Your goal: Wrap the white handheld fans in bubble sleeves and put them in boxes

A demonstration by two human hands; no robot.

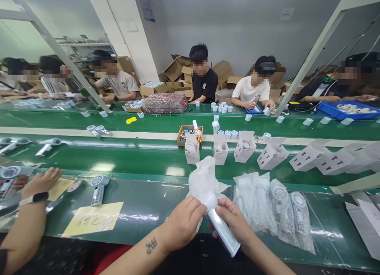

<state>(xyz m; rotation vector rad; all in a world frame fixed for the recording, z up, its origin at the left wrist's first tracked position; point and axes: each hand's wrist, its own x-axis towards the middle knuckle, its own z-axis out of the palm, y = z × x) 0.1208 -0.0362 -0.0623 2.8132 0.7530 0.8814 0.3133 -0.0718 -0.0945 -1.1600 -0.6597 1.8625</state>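
Note:
In front of me is a handheld fan point(222, 231), its pale blue handle pointing down toward me. A whitish translucent wrapping bag point(203, 176) covers its head end. My left hand point(184, 221) is closed, pinching the bag's edge beside the fan. My right hand point(233, 219) wraps round the upper handle from the right, with some fingers hidden behind it. To the right of my hands lie several bagged fans point(279, 203) in a row on the bench. A bare fan point(99, 188) lies farther left, by a yellow paper point(93, 219) with handwriting.
Open white boxes point(245, 146) stand in a row on the green conveyor point(142, 154). Behind them is a small carton point(179, 140) of mixed parts. A co-worker's hand point(43, 184) is at my left. Several people sit across the line, near a blue tray point(332, 110).

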